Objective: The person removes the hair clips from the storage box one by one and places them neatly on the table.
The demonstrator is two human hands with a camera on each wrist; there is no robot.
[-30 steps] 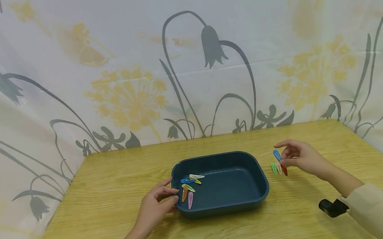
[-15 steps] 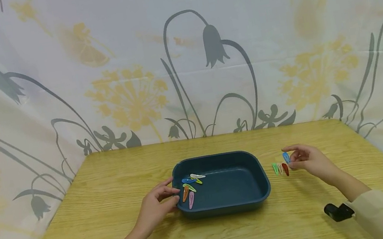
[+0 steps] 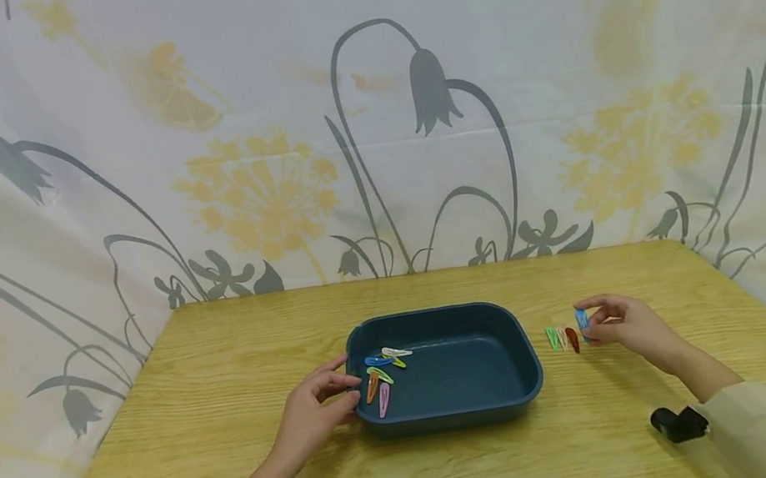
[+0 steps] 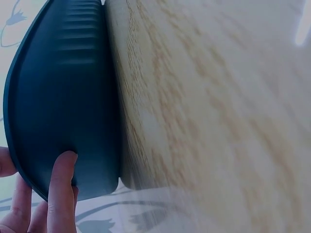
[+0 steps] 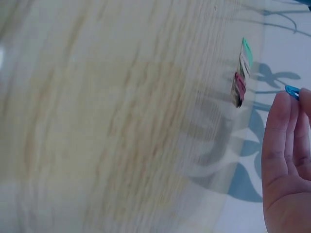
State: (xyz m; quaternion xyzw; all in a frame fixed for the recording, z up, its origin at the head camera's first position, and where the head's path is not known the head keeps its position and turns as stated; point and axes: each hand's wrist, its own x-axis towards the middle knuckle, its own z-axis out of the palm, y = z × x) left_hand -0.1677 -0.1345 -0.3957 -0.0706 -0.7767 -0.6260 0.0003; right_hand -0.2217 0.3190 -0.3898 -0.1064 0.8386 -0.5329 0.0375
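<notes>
My right hand (image 3: pixel 622 324) pinches a blue hair clip (image 3: pixel 583 320) between thumb and fingertips, just right of a red hair clip (image 3: pixel 572 339). A pale peach clip (image 3: pixel 563 338) and a green clip (image 3: pixel 553 338) lie beside the red one in a short row. In the right wrist view, the held blue clip (image 5: pixel 292 91) shows only partly past the fingertips. My left hand (image 3: pixel 316 407) rests against the left end of a dark teal tray (image 3: pixel 470 419), fingers relaxed at its rim. The left wrist view shows one fingertip (image 4: pixel 67 159) on the tray's outer wall.
At the tray's left side lie several more clips, among them a white clip (image 3: pixel 396 352), an orange clip (image 3: pixel 372 387) and a pink clip (image 3: pixel 384 399). Everything stands on a wooden table (image 3: pixel 222 367), with a floral-patterned cloth (image 3: pixel 257 125) behind it.
My right hand has moved right and slightly toward me with the blue clip, from over the red clip to its right side. The red clip is uncovered. My left hand keeps its place.
</notes>
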